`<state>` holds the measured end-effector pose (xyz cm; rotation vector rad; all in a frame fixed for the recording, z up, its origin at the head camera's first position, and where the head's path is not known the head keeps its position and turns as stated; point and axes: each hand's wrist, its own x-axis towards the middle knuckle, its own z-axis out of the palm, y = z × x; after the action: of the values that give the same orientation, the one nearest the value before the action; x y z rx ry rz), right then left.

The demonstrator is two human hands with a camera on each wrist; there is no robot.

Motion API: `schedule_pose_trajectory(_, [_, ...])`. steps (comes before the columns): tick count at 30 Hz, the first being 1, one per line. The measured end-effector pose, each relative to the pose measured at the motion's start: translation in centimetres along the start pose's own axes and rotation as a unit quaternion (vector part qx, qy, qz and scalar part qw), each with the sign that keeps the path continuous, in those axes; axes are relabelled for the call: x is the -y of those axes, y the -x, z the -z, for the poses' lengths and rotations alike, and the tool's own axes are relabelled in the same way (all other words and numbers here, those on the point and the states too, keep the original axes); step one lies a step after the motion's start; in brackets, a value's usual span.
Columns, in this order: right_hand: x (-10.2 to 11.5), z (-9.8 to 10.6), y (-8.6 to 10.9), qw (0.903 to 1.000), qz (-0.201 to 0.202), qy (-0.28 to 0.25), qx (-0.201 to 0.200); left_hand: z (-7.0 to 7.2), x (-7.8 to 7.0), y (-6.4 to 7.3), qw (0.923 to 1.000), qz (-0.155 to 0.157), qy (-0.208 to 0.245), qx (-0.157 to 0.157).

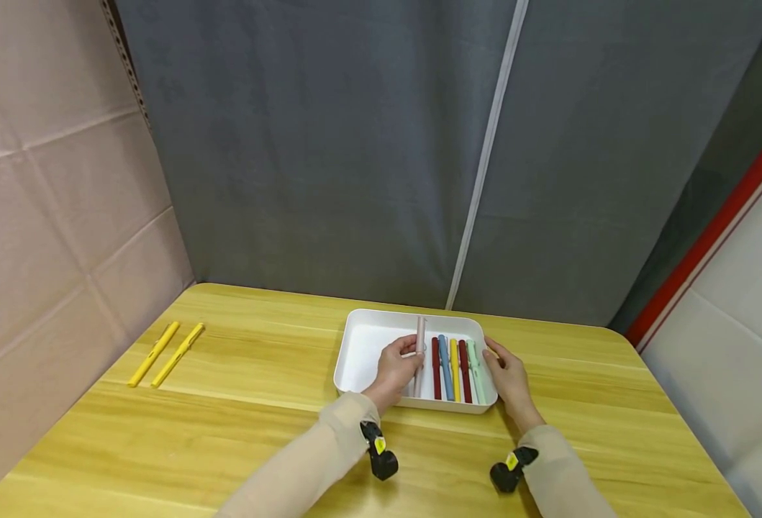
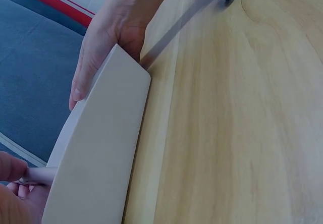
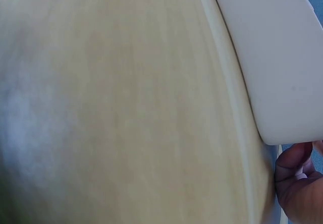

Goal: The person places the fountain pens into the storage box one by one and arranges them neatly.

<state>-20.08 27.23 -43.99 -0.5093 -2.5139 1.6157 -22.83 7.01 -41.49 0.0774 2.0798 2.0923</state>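
Observation:
A white tray (image 1: 369,316) lies near the table's back edge. Inside it my left hand (image 1: 396,370) pinches a pale pink pen (image 1: 420,338) between thumb and fingers; that pen also shows in the left wrist view (image 2: 40,175), just past the tray wall. To its right several pens lie side by side: a dark red pen (image 1: 435,367), a blue pen (image 1: 445,367), a yellow pen (image 1: 455,370), another dark red pen (image 1: 465,370) and a mint green pen (image 1: 475,370). My right hand (image 1: 511,381) grips the tray's right wall, its thumb at the rim.
Two yellow pens (image 1: 154,354) lie apart on the wooden table (image 1: 245,432), far to the left. A grey curtain (image 1: 322,180) hangs behind the table. Pale walls stand on both sides.

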Motion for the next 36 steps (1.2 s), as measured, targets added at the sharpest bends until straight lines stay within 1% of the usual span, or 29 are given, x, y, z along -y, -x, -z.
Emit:
schedule_pose_trajectory(6, [0.0, 0.0, -0.1, 1.0, -0.002, -0.001, -0.002, -0.5, 0.1, -0.1, 0.9999, 0.004, -0.008, -0.008])
schedule_pose_trajectory(12, [0.0, -0.1, -0.2, 1.0, -0.001, 0.001, -0.005, -1.1, 0.2, -0.1, 0.9995, -0.002, -0.026, -0.016])
schedule_pose_trajectory(17, [0.0, -0.1, -0.3, 0.9999, 0.004, 0.001, -0.012, -1.3, 0.3, 0.0, 0.9991, -0.014, -0.034, -0.023])
schedule_pose_trajectory(21, [-0.1, -0.1, -0.4, 0.9999, 0.001, 0.0, -0.012, -1.4, 0.4, -0.1, 0.9989, -0.011, -0.038, -0.024])
schedule_pose_trajectory(29, [0.0, -0.1, -0.4, 0.9999, -0.003, -0.001, -0.011, -1.8, 0.5, -0.3, 0.9984, 0.011, -0.049, -0.024])
schedule_pose_trajectory(36, [-0.2, -0.2, -0.3, 0.9999, -0.004, -0.004, -0.009, -2.0, 0.3, -0.3, 0.9968, 0.029, -0.066, -0.033])
